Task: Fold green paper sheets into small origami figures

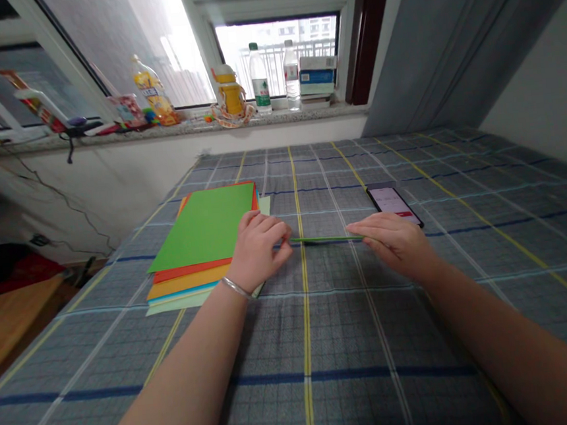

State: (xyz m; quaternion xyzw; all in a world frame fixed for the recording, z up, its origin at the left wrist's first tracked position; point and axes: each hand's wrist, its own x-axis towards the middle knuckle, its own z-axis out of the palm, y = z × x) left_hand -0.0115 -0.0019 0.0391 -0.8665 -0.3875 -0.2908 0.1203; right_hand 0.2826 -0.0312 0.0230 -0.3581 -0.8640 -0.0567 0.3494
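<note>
Two-handed pinching of a thin green strip (325, 238), lying level and crosswise: left hand (257, 251) curling nearly shut on one end, a stack of coloured paper (200, 226) touching its outer side; right hand (395, 245) nearly shut on the other end, a smartphone (392, 204) lying just beyond it on a plaid bedspread (327, 367).

grey plaid bedsheet (324, 341), green paper strip (325, 238)

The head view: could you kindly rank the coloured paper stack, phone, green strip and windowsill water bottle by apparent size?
1. Coloured paper stack, clearly largest.
2. Phone, green strip and windowsill water bottle look comparable: the strip is longer but very thin, the bottle farther away, so I won't rank them.
</note>
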